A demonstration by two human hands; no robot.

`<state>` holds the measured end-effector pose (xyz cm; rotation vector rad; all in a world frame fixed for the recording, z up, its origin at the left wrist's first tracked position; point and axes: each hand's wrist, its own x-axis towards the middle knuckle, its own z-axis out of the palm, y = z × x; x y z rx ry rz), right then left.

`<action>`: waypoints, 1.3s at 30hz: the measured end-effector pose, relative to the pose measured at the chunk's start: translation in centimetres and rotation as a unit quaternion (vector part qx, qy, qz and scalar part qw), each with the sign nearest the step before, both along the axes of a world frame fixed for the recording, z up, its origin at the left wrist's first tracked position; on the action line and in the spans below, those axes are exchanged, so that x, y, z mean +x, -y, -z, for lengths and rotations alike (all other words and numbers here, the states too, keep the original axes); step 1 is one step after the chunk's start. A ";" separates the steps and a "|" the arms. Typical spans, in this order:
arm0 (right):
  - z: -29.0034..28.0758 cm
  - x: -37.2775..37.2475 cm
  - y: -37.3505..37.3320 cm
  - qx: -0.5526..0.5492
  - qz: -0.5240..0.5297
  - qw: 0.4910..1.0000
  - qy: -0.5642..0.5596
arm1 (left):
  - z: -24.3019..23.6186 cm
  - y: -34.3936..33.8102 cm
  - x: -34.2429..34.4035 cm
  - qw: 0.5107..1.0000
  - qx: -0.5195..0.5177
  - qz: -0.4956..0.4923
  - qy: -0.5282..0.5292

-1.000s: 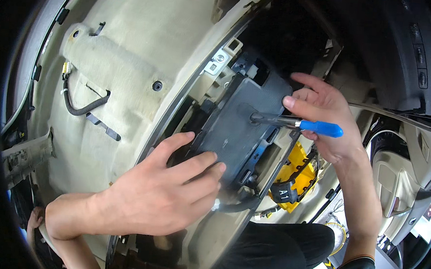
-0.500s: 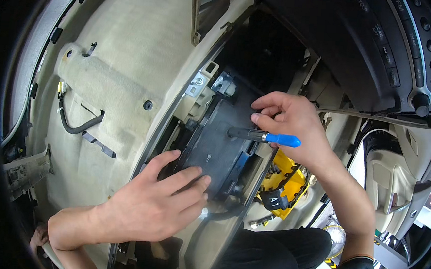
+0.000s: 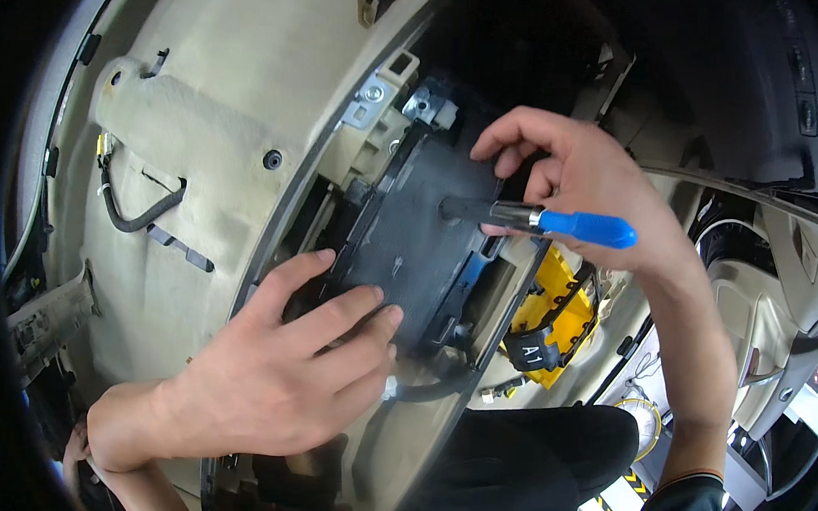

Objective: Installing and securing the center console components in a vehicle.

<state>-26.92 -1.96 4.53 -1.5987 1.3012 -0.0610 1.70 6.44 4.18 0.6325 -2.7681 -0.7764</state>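
A dark grey plastic panel (image 3: 381,254) sits tilted in the console opening. A blue-handled tool (image 3: 587,227) sticks out from it, its metal shaft crossing my right hand. My left hand (image 3: 290,370) has spread, bent fingers resting on the panel's lower-left part. My right hand (image 3: 587,182) is at the panel's right edge, index finger arched toward it, other fingers bent and apart; the thumb is partly behind the tool, which the fingers do not wrap.
A beige carpeted floor (image 3: 205,65) with a wire connector (image 3: 106,148) lies left. A yellow tray (image 3: 555,311) sits right, below dark dashboard controls (image 3: 795,73) and near a beige door (image 3: 751,333). My dark-clad leg (image 3: 518,459) is below; someone's hand (image 3: 77,441) shows lower left.
My right thumb has moved from the panel's upper-right edge to lower down behind the tool, while the index finger now reaches onto the panel. The left hand stays put; the view has shifted.
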 end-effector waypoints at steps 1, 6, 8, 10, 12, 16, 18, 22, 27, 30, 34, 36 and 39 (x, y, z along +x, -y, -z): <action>0.2 -0.1 0.0 0.006 -0.010 1.000 0.010 | 0.0 0.1 0.0 1.000 0.000 -0.001 0.000; 0.1 0.5 1.3 0.121 0.039 0.992 0.017 | -0.3 0.2 -0.2 1.000 0.017 -0.004 0.009; 0.5 0.3 1.3 0.076 0.004 0.997 0.011 | -0.2 0.1 -0.2 1.000 0.020 -0.010 0.009; 0.3 0.1 1.1 0.047 -0.025 0.998 -0.015 | -0.1 0.0 -0.4 1.000 0.011 -0.020 -0.003; 0.3 0.2 0.9 0.026 0.009 0.999 0.016 | -0.2 0.0 -0.4 1.000 0.016 -0.023 0.002; -0.6 1.0 0.8 0.026 -0.013 0.998 -0.061 | -0.5 -0.1 -0.5 0.999 0.021 -0.032 0.006; -0.3 0.7 0.7 0.022 -0.016 0.998 -0.061 | -0.3 0.0 -0.5 0.999 0.013 -0.029 0.007; -0.4 0.8 0.8 0.017 -0.021 0.998 -0.049 | -0.5 0.1 -0.5 0.999 0.012 -0.027 0.014; 0.7 0.4 0.4 -0.035 -0.025 0.998 -0.038 | -0.6 0.4 -0.7 1.000 0.011 -0.016 0.015; 1.8 -0.5 0.1 -0.092 -0.035 0.995 -0.007 | -1.3 1.4 -1.5 1.000 0.021 -0.001 0.022; 2.4 -0.5 0.2 -0.133 -0.056 0.989 0.015 | -0.5 2.3 -3.7 1.000 -0.005 -0.027 0.015; 2.0 -0.5 0.1 -0.111 -0.037 0.993 0.012 | 0.6 2.5 -4.3 0.998 -0.045 -0.016 0.045; 1.6 -0.5 0.2 -0.100 -0.032 0.994 0.001 | 0.7 2.7 -4.6 0.995 -0.046 -0.027 0.084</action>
